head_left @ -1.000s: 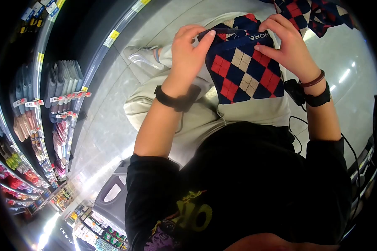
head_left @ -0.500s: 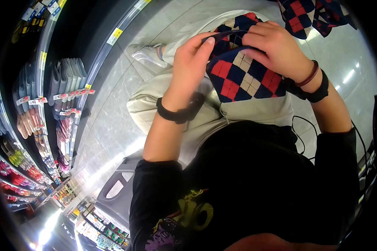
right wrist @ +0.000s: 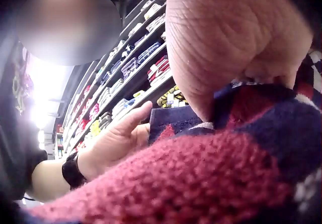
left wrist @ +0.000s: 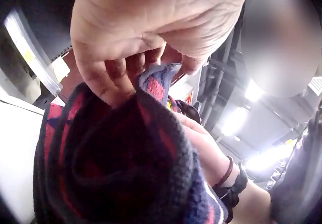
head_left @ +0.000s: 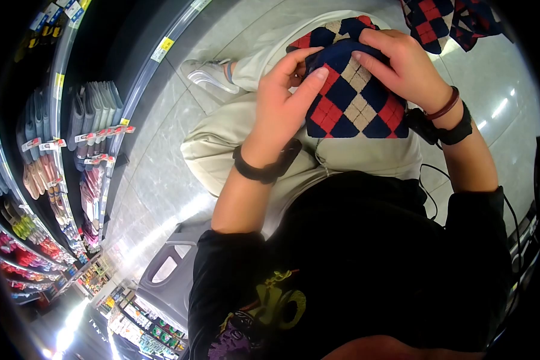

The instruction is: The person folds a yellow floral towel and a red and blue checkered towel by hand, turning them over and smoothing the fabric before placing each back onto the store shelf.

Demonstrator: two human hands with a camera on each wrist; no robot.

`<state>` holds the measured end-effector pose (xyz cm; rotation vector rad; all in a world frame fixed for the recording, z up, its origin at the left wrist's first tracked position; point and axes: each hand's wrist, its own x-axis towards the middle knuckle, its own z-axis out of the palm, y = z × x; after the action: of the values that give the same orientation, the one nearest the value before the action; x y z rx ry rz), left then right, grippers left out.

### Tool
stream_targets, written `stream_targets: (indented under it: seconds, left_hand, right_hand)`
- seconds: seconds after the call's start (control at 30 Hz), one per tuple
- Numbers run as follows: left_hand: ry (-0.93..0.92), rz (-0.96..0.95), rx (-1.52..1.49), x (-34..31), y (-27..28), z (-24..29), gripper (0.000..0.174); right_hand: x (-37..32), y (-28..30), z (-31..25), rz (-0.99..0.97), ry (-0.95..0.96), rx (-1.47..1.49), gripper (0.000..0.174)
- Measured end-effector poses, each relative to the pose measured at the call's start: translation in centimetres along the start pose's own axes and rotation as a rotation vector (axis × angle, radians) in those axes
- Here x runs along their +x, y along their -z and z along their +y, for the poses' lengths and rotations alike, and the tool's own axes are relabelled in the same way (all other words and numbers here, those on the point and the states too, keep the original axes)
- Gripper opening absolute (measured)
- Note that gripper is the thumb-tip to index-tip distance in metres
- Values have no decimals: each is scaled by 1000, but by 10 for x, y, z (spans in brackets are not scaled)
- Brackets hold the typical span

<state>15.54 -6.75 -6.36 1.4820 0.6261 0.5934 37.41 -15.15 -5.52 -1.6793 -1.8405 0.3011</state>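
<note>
A folded argyle cloth (head_left: 357, 99) in navy, red and beige lies across the person's lap, its navy band at the upper edge. The left hand (head_left: 288, 96) pinches the upper left edge, thumb on the near face; in the left wrist view the left hand (left wrist: 156, 28) grips a fold of the cloth (left wrist: 126, 158). The right hand (head_left: 405, 66) pinches the band's right part between thumb and fingers. From the right wrist view, the right hand (right wrist: 236, 43) holds the edge, with red fuzzy fabric (right wrist: 191, 178) below it.
More argyle fabric (head_left: 429, 24) hangs at the upper right. Shelves with folded textiles (head_left: 96, 111) line the left side. A grey plastic object with a handle opening (head_left: 180, 246) stands beside the person on the tiled floor (head_left: 156, 156). A black cable (head_left: 423, 192) runs near the right forearm.
The left hand has moved right and lower along the cloth's edge. The right hand moved inward over the band, then back slightly right. The lettering on the band is no longer visible.
</note>
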Motion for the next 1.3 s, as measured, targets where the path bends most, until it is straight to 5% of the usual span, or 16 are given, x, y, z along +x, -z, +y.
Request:
stream_targets:
  seconds: [0.2,0.3,0.4,0.57,0.73,0.93,1.0,1.07,1.1,1.2,1.3]
  left_hand:
    - [32,77,-100,7,-4,-6,24]
    - [-21,71,33,7,-4,8,23]
    - [-299,65,344,7,-2,31,21]
    - [-468,60,480,-3,12,83,33]
    - [-596,185,622,-34,54,135,24]
    - [-607,544,710,-86,104,162,24]
    - [-576,665,828,-108,122,173,24]
    - [-564,806,849,-134,140,180,25]
    - [-539,842,824,-147,148,184,25]
    - [-328,1003,941,-191,165,172,19]
    - [-81,994,903,-226,166,134,17]
  right_hand:
    - [1,0,3,-15,29,22,18]
    - [7,7,-4,218,279,-44,20]
    - [12,13,-3,123,369,102,21]
    - [24,15,-17,-78,346,368,23]
    - [30,-3,-33,-91,361,402,25]
    - [36,-79,-71,-181,393,686,21]
    - [41,-100,-80,-241,307,722,23]
    - [51,-108,-85,-500,102,836,27]
    - [62,-124,-75,-328,386,626,23]
    - [73,-137,-78,-488,91,1092,17]
    - [72,-161,-72,-342,92,1098,16]
